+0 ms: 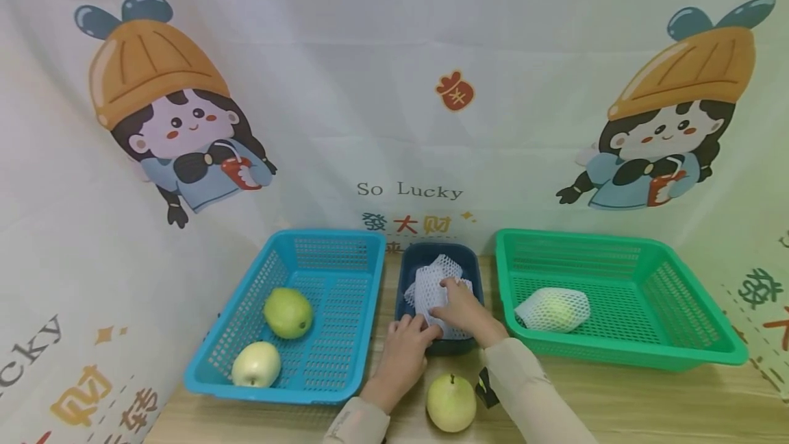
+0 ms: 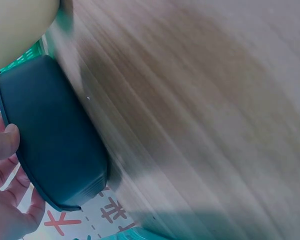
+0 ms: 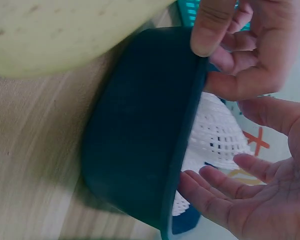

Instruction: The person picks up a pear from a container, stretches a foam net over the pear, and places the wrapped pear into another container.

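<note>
White foam nets (image 1: 429, 293) (image 3: 216, 131) lie in the small dark blue box (image 1: 440, 347) (image 2: 55, 125) (image 3: 140, 120). My left hand (image 1: 402, 356) (image 2: 10, 175) (image 3: 262, 50) grips the box's near rim, thumb outside and curled fingers over the edge. My right hand (image 1: 464, 308) (image 3: 275, 195) reaches over the box's right side, fingers spread and loosely bent at the nets; whether it pinches a net is unclear, but none looks lifted. On the near side of the box stands a yellow-green pear (image 1: 451, 403) (image 2: 17, 30) (image 3: 65, 35), stem up in the head view.
At the left a blue basket (image 1: 277, 395) holds a green fruit (image 1: 288, 312) and a pale yellow fruit (image 1: 256, 364). At the right a green basket (image 1: 629, 355) holds a net-wrapped fruit (image 1: 555, 310). A small black object (image 1: 486, 388) lies beside the pear. A printed cloth (image 1: 394, 88) hangs behind.
</note>
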A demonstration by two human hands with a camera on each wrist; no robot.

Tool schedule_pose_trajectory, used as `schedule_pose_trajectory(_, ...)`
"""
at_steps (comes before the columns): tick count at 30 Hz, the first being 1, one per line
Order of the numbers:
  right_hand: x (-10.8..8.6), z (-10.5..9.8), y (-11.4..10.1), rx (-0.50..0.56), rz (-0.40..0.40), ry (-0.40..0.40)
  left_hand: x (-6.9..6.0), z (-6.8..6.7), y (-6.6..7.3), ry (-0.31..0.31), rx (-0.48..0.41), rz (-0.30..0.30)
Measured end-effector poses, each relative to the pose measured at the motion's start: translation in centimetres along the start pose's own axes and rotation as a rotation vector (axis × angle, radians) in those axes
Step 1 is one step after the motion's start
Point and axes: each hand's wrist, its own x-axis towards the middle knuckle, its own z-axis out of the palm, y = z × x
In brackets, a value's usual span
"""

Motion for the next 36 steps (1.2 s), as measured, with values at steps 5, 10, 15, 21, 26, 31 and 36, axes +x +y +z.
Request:
schedule_pose_trajectory(5, 0.8, 0.4, 0.2, 0.050, 0.063, 0.000, 0.1, 0.0, 0.0, 0.002, -0.009, 0.000)
schedule_pose_trajectory(10, 1.4, 0.6, 0.5, 0.083, 0.128, 0.017, 0.1, 0.1, 0.0, -0.017, -0.012, -0.013)
schedule_pose_trajectory(15, 1.5, 0.7, 0.7, 0.066, 0.127, 0.018, 0.1, 0.2, 0.0, -0.025, -0.010, -0.024)
schedule_pose_trajectory(21, 1.6, 1.0, 1.0, 0.138, 0.136, 0.026, 0.0, 0.2, 0.0, -0.008, -0.003, -0.019)
schedule_pose_trajectory(26, 1.6, 1.0, 1.3, 0.169, 0.120, 0.050, 0.0, 0.3, 0.0, 0.001, 0.003, -0.017)
schedule_pose_trajectory(31, 1.5, 0.8, 1.3, 0.163, 0.127, 0.086, 0.0, 0.2, 0.1, 0.001, 0.003, -0.018)
schedule_pose_trajectory(36, 1.3, 0.3, 1.1, 0.180, 0.137, 0.106, 0.0, 0.0, 0.1, 0.006, -0.003, -0.019)
